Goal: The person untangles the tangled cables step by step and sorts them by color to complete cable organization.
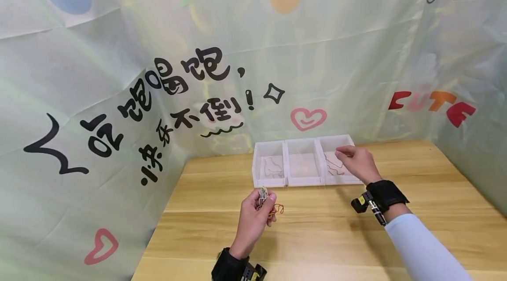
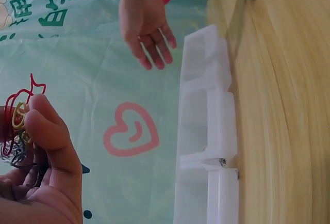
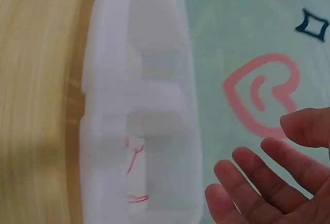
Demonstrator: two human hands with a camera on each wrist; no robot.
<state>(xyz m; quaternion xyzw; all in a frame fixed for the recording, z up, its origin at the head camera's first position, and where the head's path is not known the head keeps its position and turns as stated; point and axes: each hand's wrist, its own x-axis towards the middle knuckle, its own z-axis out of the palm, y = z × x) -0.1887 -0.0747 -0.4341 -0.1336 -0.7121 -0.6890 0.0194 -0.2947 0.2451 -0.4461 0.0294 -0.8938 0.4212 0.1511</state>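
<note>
My left hand (image 1: 253, 219) pinches a tangled bundle of thin strings (image 2: 19, 118) between thumb and fingers, in front of the white bins. Grey, yellow and red strands show in it, and a red loop sticks out past the fingers. Above the right bin (image 1: 340, 182) hovers my right hand (image 1: 360, 164); in the right wrist view its fingers are spread apart and hold nothing. Inside that bin lie a few red strings (image 3: 135, 159). Thin greyish strings (image 1: 272, 167) lie in the left bin (image 1: 269, 184). No string is visible in the middle bin (image 1: 305, 180).
The three bins stand side by side along the back of the wooden table (image 1: 206, 210). Close behind them hangs a pale printed cloth (image 1: 237, 21), which also encloses the left and right sides.
</note>
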